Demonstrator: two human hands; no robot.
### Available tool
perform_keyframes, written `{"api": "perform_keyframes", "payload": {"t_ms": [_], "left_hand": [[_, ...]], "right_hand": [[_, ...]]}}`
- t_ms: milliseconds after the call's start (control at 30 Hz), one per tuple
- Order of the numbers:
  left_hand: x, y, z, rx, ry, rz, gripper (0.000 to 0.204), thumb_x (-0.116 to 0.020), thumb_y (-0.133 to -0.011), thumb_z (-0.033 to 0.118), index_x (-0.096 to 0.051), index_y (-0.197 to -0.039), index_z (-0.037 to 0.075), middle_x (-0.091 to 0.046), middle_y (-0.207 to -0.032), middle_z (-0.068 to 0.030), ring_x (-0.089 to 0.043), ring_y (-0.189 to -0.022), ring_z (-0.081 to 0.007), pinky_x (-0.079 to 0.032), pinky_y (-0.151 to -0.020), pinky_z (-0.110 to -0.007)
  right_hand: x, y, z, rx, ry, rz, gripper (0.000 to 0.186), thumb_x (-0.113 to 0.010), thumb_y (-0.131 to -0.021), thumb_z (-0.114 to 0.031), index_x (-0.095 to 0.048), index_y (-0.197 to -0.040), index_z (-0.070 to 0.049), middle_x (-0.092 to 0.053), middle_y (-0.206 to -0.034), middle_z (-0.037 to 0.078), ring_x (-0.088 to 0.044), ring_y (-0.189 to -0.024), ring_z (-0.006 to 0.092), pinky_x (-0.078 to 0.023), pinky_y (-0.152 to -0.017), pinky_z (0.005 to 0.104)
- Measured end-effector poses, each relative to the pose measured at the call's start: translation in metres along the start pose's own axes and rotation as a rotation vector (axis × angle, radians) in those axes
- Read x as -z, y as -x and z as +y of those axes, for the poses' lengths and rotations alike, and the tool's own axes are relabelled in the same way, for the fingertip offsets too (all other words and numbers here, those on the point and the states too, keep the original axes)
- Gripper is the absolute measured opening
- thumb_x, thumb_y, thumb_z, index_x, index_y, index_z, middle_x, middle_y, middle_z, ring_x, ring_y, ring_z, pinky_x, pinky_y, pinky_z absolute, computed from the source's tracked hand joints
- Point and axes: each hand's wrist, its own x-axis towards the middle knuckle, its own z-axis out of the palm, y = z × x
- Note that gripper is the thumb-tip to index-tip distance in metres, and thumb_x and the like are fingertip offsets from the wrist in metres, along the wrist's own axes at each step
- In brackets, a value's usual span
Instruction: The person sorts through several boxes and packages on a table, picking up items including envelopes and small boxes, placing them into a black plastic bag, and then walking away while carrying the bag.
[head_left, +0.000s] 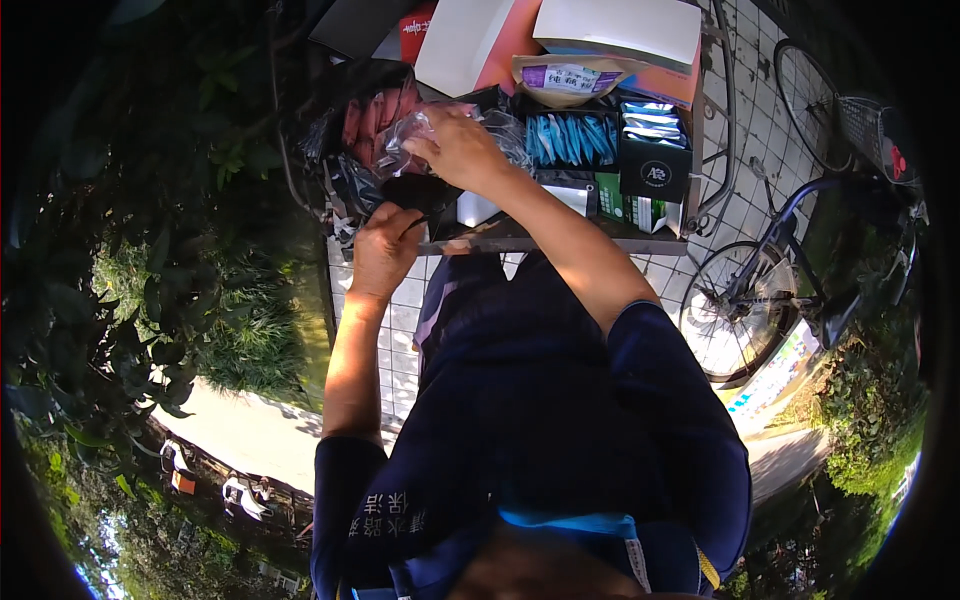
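"What were the fingers doing?"

"The left hand (385,250) had them pinched together on a dark item (415,192) by the cart's (480,244) near-left corner. Deep shadow hid its shape."

"And the right hand (462,150)?"

"Its fingers curled onto clear plastic (395,135) toward the left edge. I couldn't tell whether they were clamped; glare and creases blurred the tips."

"Around them?"

"Pink packets (375,122), partly covered, lay along the left edge. Blue sachets (570,138) stood right of the hand, beside a black box (655,165) near the right edge. The right forearm hid part of the near edge."
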Motion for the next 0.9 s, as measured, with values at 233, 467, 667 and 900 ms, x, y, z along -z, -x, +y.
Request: {"api": "perform_keyframes", "payload": {"t_ms": [233,467,667,900], "left_hand": [[0.02,-0.007,-0.009,0.168,0.117,0.213,0.016,-0.069,-0.073,-0.002,-0.069,-0.088,0.0,-0.063,-0.078,-0.0105,-0.06,-0.062,-0.017,-0.047,-0.057,-0.026],[0.034,-0.016,0.005,0.134,0.107,0.176,0.02,-0.07,-0.076,-0.001,-0.068,-0.096,0.002,-0.062,-0.088,-0.0093,-0.058,-0.062,-0.0133,-0.047,-0.058,-0.025],[0.021,0.046,0.011,0.113,0.175,0.209,0.027,-0.069,-0.079,0.0,-0.061,-0.104,0.002,-0.055,-0.104,-0.0103,-0.056,-0.069,-0.0102,-0.046,-0.06,-0.023],[-0.045,0.05,-0.079,0.356,-0.339,-0.064,0.067,-0.066,-0.079,0.048,-0.053,-0.114,-0.008,-0.058,-0.104,-0.0277,-0.048,-0.111,-0.0414,-0.04,-0.096,-0.046]], "right_hand": [[0.03,0.067,0.098,-0.776,-0.176,-0.727,0.033,-0.058,-0.083,-0.024,-0.063,-0.099,0.004,-0.067,-0.085,0.016,-0.068,-0.076,0.0217,-0.055,-0.069,0.0318],[-0.106,0.084,0.148,-0.872,-0.375,-0.246,0.068,-0.077,-0.066,-0.026,-0.051,-0.121,0.005,-0.06,-0.114,0.021,-0.059,-0.105,0.0292,-0.046,-0.091,0.0329],[-0.001,0.078,0.111,-0.86,-0.51,-0.667,0.045,-0.078,-0.067,-0.026,-0.065,-0.102,0.0,-0.068,-0.09,0.01,-0.066,-0.077,0.0171,-0.053,-0.07,0.0296],[0.064,0.038,0.053,-0.686,-0.65,-0.577,0.042,-0.071,-0.075,-0.028,-0.064,-0.107,-0.001,-0.069,-0.086,0.01,-0.066,-0.069,0.0165,-0.053,-0.06,0.0282]]}}
